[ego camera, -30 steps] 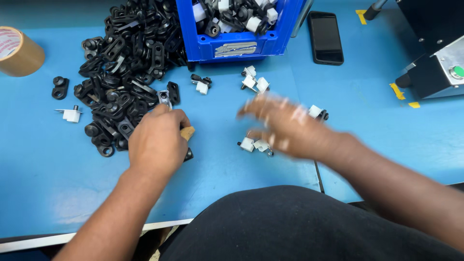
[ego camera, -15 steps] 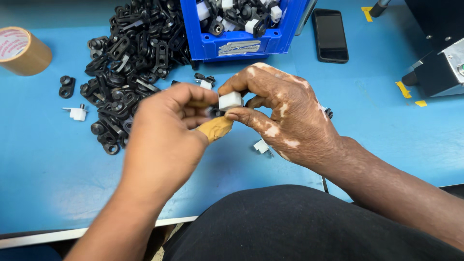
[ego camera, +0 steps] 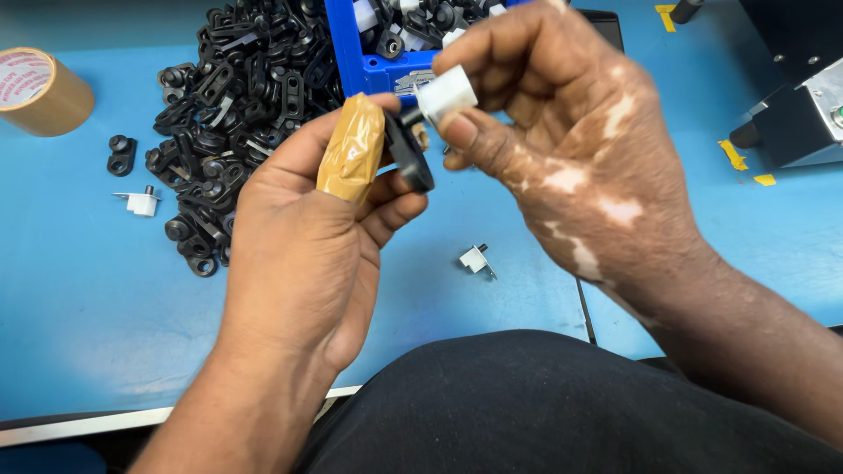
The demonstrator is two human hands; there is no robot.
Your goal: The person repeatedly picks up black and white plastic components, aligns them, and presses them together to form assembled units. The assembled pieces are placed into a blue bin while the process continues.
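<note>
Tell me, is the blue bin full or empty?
Not empty: the blue bin holds black and white parts. Its top is cut off, so how full cannot be told.

Parts count on the bench

I count two loose white plastic pieces (ego camera: 141, 203) (ego camera: 475, 259), one stray black clip (ego camera: 119, 154) beside a pile too dense to count (ego camera: 237, 123), one tape roll (ego camera: 39, 90), one blue bin (ego camera: 373, 61).

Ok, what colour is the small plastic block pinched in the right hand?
White: the small plastic block in the right hand, clearest in the head view.
</note>
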